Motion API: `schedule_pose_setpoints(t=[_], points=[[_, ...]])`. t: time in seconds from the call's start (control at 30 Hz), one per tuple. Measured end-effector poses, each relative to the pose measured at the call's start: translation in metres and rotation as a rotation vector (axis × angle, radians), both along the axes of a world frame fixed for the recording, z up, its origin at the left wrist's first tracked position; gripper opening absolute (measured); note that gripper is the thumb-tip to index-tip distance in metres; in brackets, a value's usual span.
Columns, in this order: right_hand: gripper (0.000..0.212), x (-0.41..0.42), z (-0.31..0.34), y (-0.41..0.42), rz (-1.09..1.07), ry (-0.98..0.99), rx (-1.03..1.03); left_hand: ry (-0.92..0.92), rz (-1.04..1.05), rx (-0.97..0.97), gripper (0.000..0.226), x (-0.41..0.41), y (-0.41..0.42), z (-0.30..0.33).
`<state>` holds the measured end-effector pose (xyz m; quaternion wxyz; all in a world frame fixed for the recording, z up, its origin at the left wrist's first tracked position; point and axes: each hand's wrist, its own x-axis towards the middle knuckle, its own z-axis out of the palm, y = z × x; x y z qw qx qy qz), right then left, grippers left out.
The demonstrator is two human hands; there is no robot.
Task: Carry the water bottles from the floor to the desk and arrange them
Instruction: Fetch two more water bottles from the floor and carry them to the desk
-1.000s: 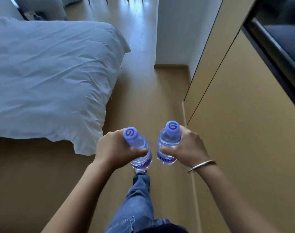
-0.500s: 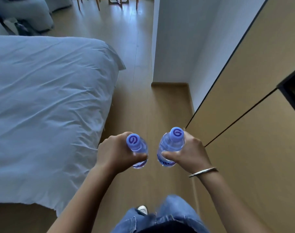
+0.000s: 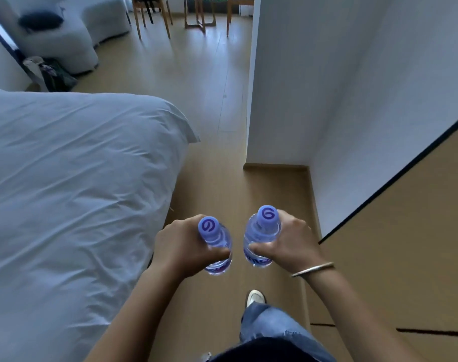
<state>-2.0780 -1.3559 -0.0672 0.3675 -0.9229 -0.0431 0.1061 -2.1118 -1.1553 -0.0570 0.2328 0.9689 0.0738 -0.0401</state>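
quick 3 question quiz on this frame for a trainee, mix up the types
1. True or false: the left hand grips one water bottle and the right hand grips another.
2. Multiple choice: the bed lies on which side of the person? A) left B) right C) directly ahead, blocking the floor
3. Short answer: which wrist wears the metal bangle?

Key: 1. true. 2. A. 3. The right wrist.
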Motion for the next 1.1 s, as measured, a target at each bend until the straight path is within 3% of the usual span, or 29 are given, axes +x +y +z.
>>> schedule_pose_setpoints(t=[0.43, 0.7, 1.1], points=[[0.047, 0.236, 0.005, 0.017, 0.092, -0.008, -0.026, -0.009, 0.057, -0.083, 0.049, 0.222, 0.009, 0.001], [0.05, 0.391, -0.008, 0.095, 0.109, -0.023, -0.022, 0.039, -0.057, -0.056, 0.034, 0.387, 0.077, -0.003], [0.047, 0.607, 0.004, 0.192, 0.036, -0.068, -0.015, 0.047, -0.11, -0.003, 0.032, 0.597, 0.181, 0.013]])
